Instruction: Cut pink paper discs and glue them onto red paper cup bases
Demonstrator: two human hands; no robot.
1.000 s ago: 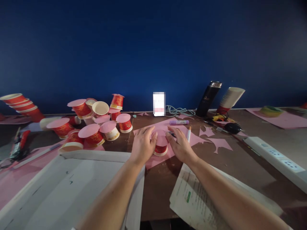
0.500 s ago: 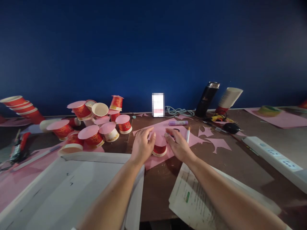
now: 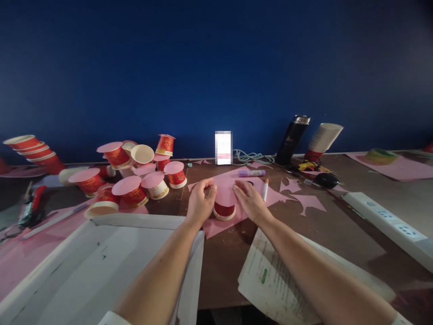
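Note:
An upside-down red paper cup (image 3: 224, 212) stands on a pink sheet in front of me, with a pink paper disc (image 3: 225, 192) across its top. My left hand (image 3: 203, 201) pinches the left edge of this disc between thumb and fingers. On the other side, my right hand (image 3: 251, 201) has its thumb and forefinger closed at the right edge. Part of the disc's rim is hidden by the fingertips. Just beyond lies a purple glue stick (image 3: 251, 173), and a white pen-like stick (image 3: 265, 189) rests right of my right hand.
Several red cups with pink discs (image 3: 130, 190) are piled at the left, behind a white box lid (image 3: 145, 253). Pink scraps (image 3: 308, 203), a power strip (image 3: 385, 221), a black flask (image 3: 292, 140) and a printed paper (image 3: 267, 275) lie or stand to the right. A lit phone (image 3: 223, 148) stands at the back.
My fingers have closed in on the disc's two edges; the thumbs now sit nearer the fingertips. The cup stays nearly where it was, and the view has shifted slightly.

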